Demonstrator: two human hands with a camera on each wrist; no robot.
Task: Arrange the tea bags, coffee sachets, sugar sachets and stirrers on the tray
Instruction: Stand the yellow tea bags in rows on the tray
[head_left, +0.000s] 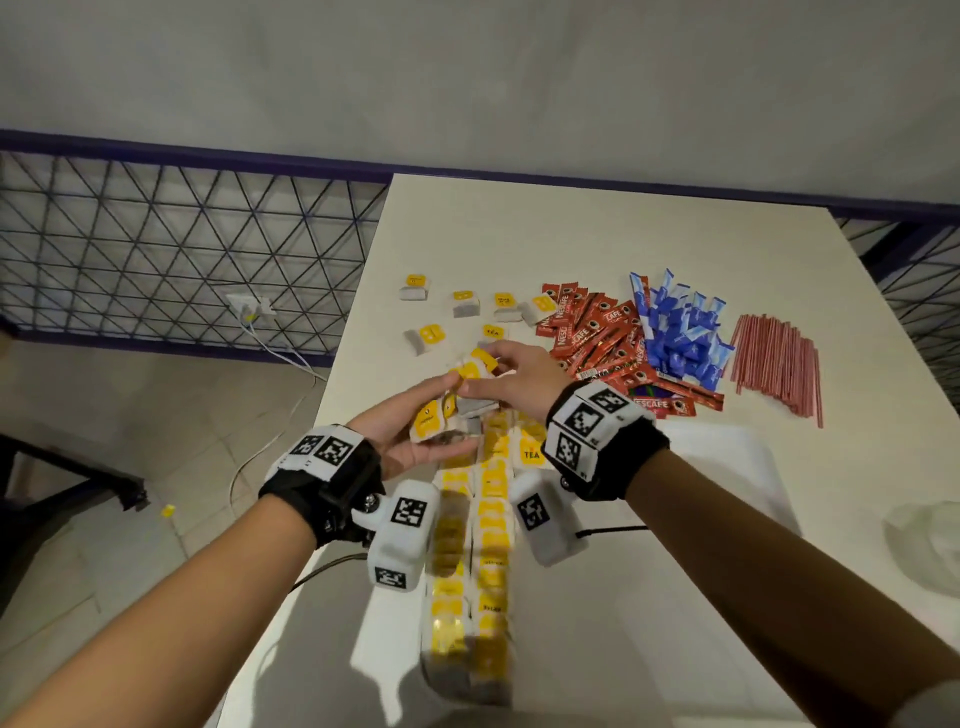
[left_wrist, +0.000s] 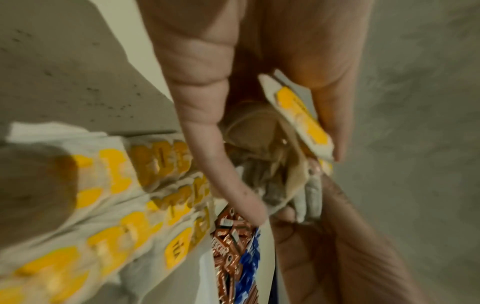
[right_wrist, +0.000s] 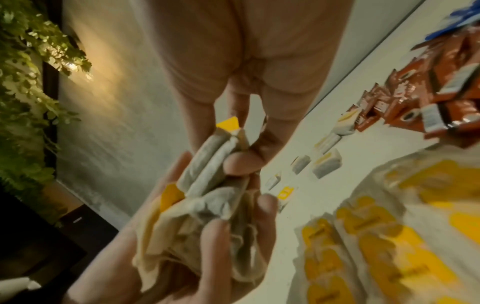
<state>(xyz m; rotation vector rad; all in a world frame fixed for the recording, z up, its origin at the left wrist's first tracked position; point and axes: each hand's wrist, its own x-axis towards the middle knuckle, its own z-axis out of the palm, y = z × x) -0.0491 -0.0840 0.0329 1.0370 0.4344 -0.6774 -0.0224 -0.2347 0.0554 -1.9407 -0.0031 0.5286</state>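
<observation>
Over the tray's far end, my left hand cups a bunch of tea bags with yellow tags, fingers curled round them. My right hand pinches the top bags of that same bunch. Below the hands, rows of tea bags lie in lines on the white tray. Several loose tea bags lie on the table beyond the hands. To the right of them are a pile of red coffee sachets, a pile of blue sugar sachets and a bundle of red stirrers.
The white table ends at its left edge near my left wrist. Beyond it are a mesh railing and a tiled floor with cables. A crumpled clear plastic bag lies at the right.
</observation>
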